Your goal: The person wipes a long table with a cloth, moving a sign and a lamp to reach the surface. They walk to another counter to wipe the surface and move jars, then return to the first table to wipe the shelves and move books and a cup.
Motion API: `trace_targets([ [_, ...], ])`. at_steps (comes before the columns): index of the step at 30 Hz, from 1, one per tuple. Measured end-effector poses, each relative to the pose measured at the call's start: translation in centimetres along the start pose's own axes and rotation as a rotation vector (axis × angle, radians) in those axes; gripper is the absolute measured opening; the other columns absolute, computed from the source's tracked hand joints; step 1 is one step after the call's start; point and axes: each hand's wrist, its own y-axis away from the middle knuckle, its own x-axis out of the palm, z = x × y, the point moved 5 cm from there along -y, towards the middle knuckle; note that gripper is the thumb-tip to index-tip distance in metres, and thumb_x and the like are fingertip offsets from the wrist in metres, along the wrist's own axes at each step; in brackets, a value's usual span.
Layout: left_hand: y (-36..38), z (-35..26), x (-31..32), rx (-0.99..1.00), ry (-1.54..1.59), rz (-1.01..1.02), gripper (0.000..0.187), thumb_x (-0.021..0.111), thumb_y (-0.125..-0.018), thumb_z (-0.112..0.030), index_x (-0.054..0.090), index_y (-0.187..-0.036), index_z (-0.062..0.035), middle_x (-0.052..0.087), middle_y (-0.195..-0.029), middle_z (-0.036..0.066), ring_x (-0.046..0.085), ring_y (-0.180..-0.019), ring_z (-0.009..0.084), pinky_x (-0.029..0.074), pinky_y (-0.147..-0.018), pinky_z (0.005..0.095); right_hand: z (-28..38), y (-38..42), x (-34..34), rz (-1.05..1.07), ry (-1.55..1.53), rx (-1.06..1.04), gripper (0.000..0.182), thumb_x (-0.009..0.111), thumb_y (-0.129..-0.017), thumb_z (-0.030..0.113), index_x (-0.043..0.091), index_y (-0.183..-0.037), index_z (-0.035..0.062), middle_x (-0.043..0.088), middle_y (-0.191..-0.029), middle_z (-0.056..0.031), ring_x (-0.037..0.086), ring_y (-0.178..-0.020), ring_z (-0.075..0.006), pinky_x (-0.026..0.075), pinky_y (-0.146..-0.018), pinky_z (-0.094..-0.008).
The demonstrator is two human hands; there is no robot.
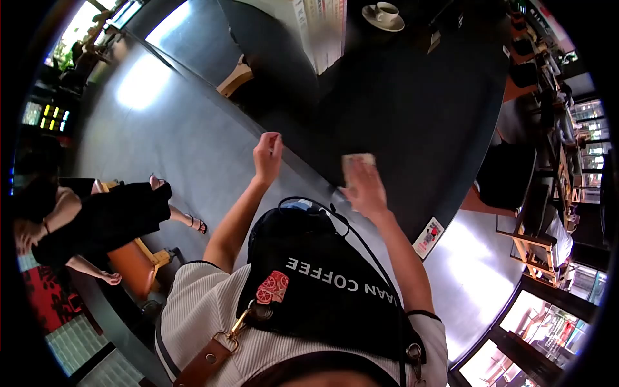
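My right hand [368, 188] lies over a pale, folded cloth [358, 158] on the dark tabletop [412, 122], close to the edge nearest me. The cloth's far end shows past my fingers; the rest is hidden under the hand. My left hand [267, 158] hovers beside the table edge with its fingers curled in, and nothing shows in it. Below both hands, a black apron [316, 258] with white "COFFEE" lettering covers my front.
Farther back on the table are a white cup [386, 11] on a saucer [375, 22] and a tall printed panel [325, 39]. A printed card [428, 237] lies at the right edge. Another person [122, 209] in black is at left, near an orange-brown chair [134, 263].
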Motion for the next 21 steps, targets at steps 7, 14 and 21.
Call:
trace_targets([
  [7,1.6,0.4,-0.9,-0.125,-0.012,0.029,0.007,0.055,-0.089,-0.006,0.056,-0.090,0.0006,0.059,-0.066,0.006,0.058,-0.061,0.0110,0.045,-0.056,0.0237,6.9,-8.7,5.2,-0.043,0.095,-0.202,0.082,0.068,-0.074,0.037,0.031,-0.139,0.0042,0.028,-0.147,-0.0124,0.026,-0.135,-0.0262,0.022,-0.110,-0.0401],
  [14,1.0,0.2,-0.4,0.051,-0.187,-0.035,0.008,0.056,-0.086,-0.006,0.056,-0.092,-0.0014,0.058,-0.079,0.012,0.059,-0.075,0.0240,0.047,-0.068,0.0319,3.0,2.7,1.8,0.096,0.083,0.080,0.069,0.064,-0.079,0.026,0.034,-0.136,0.0022,0.029,-0.145,-0.0159,0.030,-0.133,-0.0297,0.025,-0.109,-0.0402],
  [21,-0.3,0.3,4.9,-0.010,-0.122,-0.144,0.025,0.054,-0.085,-0.011,0.047,-0.107,-0.0012,0.044,-0.114,0.017,0.040,-0.111,0.0327,0.032,-0.098,0.0375,-3.9,16.0,-1.3,0.261,0.088,0.116,0.075,0.065,-0.076,0.030,0.033,-0.138,0.0037,0.026,-0.147,-0.0151,0.026,-0.136,-0.0306,0.021,-0.110,-0.0459],
])
